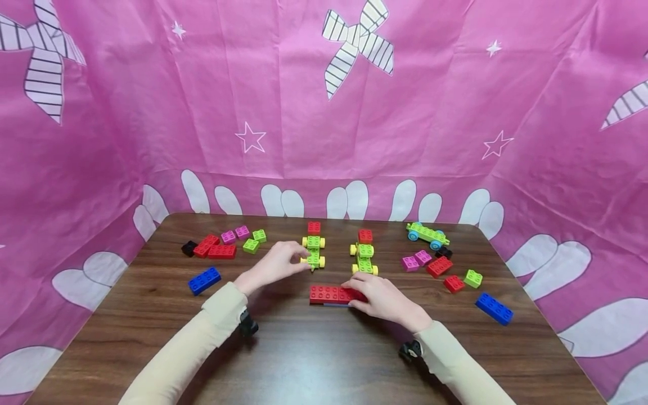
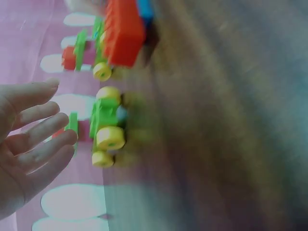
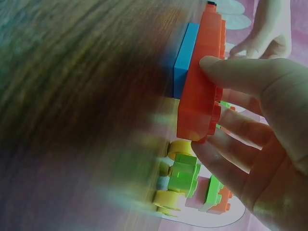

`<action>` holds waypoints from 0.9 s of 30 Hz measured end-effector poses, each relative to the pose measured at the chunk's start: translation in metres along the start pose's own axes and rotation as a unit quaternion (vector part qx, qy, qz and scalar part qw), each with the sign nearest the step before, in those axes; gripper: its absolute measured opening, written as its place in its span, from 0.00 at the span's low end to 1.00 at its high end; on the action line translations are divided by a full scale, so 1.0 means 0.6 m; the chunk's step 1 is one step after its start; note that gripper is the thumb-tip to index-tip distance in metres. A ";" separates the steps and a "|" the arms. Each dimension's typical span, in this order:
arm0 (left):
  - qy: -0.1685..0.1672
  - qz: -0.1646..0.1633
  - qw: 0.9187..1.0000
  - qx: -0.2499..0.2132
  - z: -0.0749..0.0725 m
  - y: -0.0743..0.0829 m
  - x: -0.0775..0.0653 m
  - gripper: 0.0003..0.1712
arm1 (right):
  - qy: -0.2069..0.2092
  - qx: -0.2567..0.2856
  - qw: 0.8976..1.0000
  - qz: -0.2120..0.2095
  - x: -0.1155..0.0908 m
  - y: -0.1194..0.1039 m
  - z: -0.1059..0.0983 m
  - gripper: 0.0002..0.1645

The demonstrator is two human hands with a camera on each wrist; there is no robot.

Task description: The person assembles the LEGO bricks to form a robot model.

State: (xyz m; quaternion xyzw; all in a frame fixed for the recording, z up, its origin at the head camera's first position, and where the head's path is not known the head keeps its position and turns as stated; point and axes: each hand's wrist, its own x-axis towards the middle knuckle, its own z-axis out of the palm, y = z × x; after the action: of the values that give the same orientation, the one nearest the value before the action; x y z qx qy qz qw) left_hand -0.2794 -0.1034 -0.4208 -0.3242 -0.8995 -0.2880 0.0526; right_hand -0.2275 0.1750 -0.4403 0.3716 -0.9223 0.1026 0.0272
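"Where are the hands?"
"The fingers of the right hand [image 1: 382, 298] pinch the long red toy brick [image 1: 326, 294] near one end, mid-worktop [image 1: 304, 354], a blue brick [image 3: 185, 62] beneath it. The left hand's [image 1: 274, 261] fingers stand apart beside a yellow-wheeled green car base [image 1: 314, 260]."
"Any risk?"
"Gripped off-centre, the red one could tilt and shed the blue; a stray left-hand nudge might send that base rolling."
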 end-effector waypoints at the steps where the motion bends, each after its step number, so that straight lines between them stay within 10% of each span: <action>1: 0.006 -0.010 1.000 -0.008 -0.005 -0.004 0.005 0.15 | 0.001 0.001 1.000 0.000 0.000 0.000 0.000 0.23; 13: 0.049 -0.101 0.991 -0.068 -0.026 -0.031 0.060 0.25 | -0.003 0.004 1.000 0.003 0.003 -0.005 0.003 0.24; 27: 0.001 -0.107 0.992 -0.059 -0.006 -0.044 0.087 0.35 | 0.002 -0.010 1.000 -0.006 0.004 -0.002 0.007 0.22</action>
State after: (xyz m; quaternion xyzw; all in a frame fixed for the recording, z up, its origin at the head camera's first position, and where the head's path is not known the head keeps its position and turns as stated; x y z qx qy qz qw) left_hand -0.3372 -0.0928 -0.4161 -0.2284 -0.9103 -0.3452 0.0031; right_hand -0.2283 0.1713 -0.4438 0.3770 -0.9209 0.0935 0.0331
